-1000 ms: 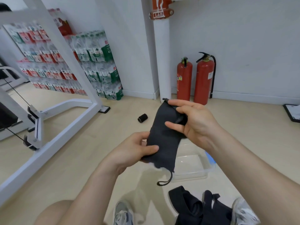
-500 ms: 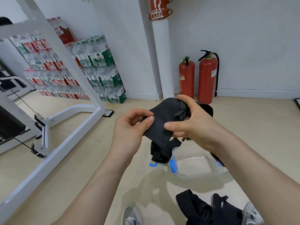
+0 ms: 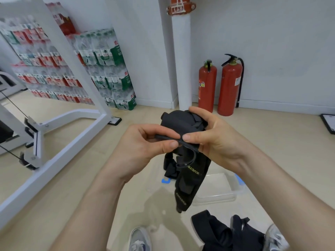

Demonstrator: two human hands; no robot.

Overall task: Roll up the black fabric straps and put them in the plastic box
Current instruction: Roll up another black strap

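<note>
The left hand (image 3: 143, 142) and right hand (image 3: 213, 140) meet at centre frame, each pinching the folded top edge of one black strap (image 3: 188, 178), its printed tail hanging toward 6 o'clock. To roll well, square that edge first, then wind tight and even, gathering the tail. The plastic box (image 3: 217, 185) sits on the floor (image 3: 90, 178) at 5 o'clock, with the loose straps (image 3: 217, 230) just below it.

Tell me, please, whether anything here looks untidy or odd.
The black strap pinched between left hand and right hand is bunched, not rolled; its loose end dangles near the plastic box. More straps lie heaped on the floor.
</note>
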